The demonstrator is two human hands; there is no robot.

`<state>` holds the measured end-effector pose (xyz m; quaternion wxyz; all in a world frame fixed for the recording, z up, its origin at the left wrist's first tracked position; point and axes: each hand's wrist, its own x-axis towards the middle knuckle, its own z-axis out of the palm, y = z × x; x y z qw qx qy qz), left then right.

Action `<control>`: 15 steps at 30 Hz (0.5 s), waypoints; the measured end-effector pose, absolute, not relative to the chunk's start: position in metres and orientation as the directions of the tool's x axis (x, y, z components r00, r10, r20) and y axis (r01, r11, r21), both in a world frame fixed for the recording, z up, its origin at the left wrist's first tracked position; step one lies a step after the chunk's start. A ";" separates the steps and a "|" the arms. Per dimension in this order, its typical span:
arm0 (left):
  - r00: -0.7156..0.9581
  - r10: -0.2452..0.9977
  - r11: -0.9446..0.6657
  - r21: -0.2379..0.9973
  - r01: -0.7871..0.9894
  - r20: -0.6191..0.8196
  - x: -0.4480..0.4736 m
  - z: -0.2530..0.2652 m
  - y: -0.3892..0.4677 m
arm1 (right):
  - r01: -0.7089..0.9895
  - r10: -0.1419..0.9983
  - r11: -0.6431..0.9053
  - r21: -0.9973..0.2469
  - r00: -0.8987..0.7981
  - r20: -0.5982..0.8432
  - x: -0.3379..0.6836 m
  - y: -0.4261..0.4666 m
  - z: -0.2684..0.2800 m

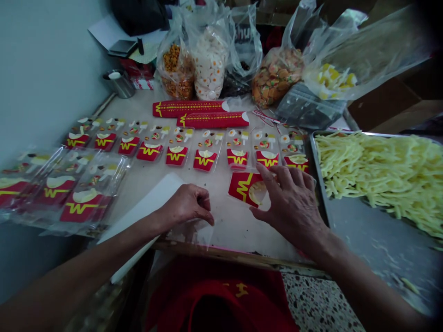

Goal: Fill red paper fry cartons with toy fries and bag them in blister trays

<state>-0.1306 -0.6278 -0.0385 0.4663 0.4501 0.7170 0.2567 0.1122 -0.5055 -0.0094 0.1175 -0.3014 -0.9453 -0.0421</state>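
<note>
My right hand curves around the open end of a small red fries carton with a yellow zigzag, its thumb and forefinger at either edge. The carton lies sideways, with pale fries at its mouth. My left hand is closed in a pinch, its fingertips at the edge of a clear plastic bag near the table's front. Just beyond my hands runs a row of clear packs, each with a red carton and small food-shaped pieces.
At right, a metal tray bears a heap of pale fries. Two stacks of nested red cartons lie behind the row. Bags of small pieces stand at the back. More filled packs overlap at left, near a white sheet.
</note>
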 end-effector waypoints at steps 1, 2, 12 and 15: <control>-0.160 0.881 0.469 0.786 0.403 -0.444 -0.132 -0.039 -0.629 | 0.575 0.557 0.818 0.005 -0.795 0.239 0.111 -0.505 -0.010; -0.161 0.878 0.477 0.784 0.397 -0.452 -0.133 -0.040 -0.629 | 0.567 0.552 0.824 -0.001 -0.802 0.230 0.111 -0.505 -0.011; -0.160 0.876 0.481 0.800 0.358 -0.455 -0.135 -0.047 -0.617 | 0.517 0.509 0.856 -0.026 -0.833 0.216 0.088 -0.507 -0.018; -0.241 0.860 0.499 0.841 0.208 -0.450 -0.141 -0.048 -0.612 | 0.502 0.500 0.864 -0.038 -0.845 0.189 0.088 -0.504 -0.019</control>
